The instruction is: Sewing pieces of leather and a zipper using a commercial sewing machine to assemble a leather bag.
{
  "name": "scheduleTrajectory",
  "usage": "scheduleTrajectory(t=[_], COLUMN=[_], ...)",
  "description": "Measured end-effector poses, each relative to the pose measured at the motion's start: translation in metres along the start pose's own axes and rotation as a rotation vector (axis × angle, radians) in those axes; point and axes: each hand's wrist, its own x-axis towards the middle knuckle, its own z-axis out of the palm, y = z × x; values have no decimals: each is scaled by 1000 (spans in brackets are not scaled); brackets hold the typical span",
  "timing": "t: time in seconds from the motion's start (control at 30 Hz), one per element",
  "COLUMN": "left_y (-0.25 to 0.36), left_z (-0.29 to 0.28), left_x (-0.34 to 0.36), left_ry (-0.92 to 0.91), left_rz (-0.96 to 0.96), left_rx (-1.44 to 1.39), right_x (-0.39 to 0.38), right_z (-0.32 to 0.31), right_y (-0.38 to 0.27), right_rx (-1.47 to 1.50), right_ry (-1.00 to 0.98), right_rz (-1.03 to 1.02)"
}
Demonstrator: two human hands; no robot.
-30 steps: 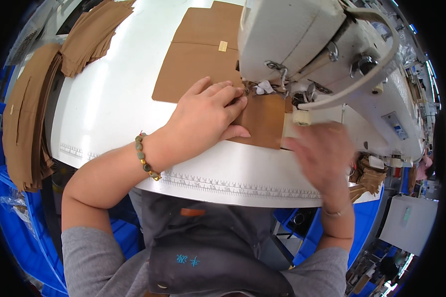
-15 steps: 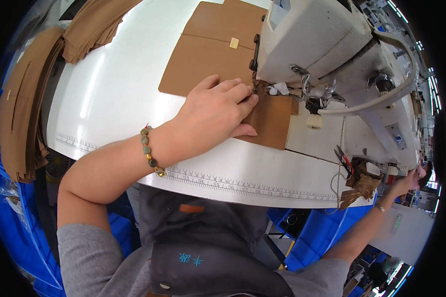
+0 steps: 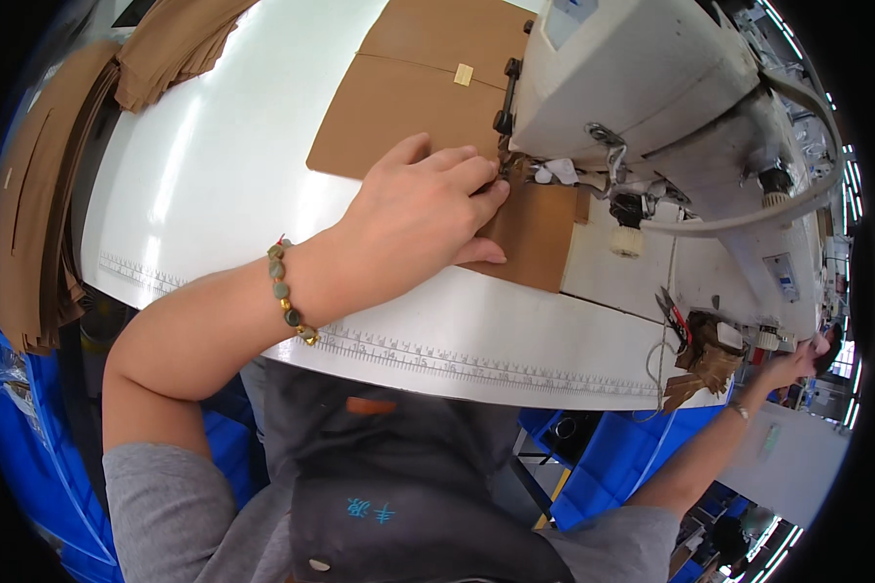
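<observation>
My left hand (image 3: 423, 209) lies palm down, fingers stretched out, on a brown panel (image 3: 540, 238) of leather-like material beside the needle area of a white sewing machine (image 3: 642, 97). Its fingertips reach close to the presser foot, which is mostly hidden by the hand and the machine head. A larger brown panel (image 3: 408, 107) with a small gold-coloured tab (image 3: 464, 75) is spread on the table beyond the hand. At the far right my right hand (image 3: 790, 369) is closed round the dark handwheel (image 3: 828, 356) at the machine's end; its fingers show only small.
Stacks of brown panels (image 3: 31, 204) hang at the table's left edge. Red-handled snips (image 3: 675, 319) and brown scraps (image 3: 707, 371) lie near the right front edge. A printed ruler (image 3: 437, 361) runs along the white table's front. Blue bins (image 3: 612, 466) stand below.
The whole view has shifted slightly. Both hands stay in the same places against the machine, and the brown panels show no clear movement.
</observation>
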Motion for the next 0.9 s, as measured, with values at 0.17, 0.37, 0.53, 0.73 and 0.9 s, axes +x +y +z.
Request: scheduleTrajectory(t=[0.17, 0.37, 0.53, 0.73, 0.9], left_y=[-1, 0, -1, 41, 80], left_z=[1, 2, 3, 13, 31], left_x=[1, 2, 0, 13, 40], left_ry=[3, 0, 28, 77, -89], left_rz=[14, 8, 28, 207, 24], left_rx=[16, 48, 77, 183, 342], right_x=[-4, 77, 25, -3, 1], right_z=[3, -10, 0, 7, 6], right_y=[1, -30, 8, 21, 23], right_rx=[245, -29, 126, 278, 311], right_ry=[-113, -210, -139, -190, -222], right_rz=[310, 326, 193, -14, 71])
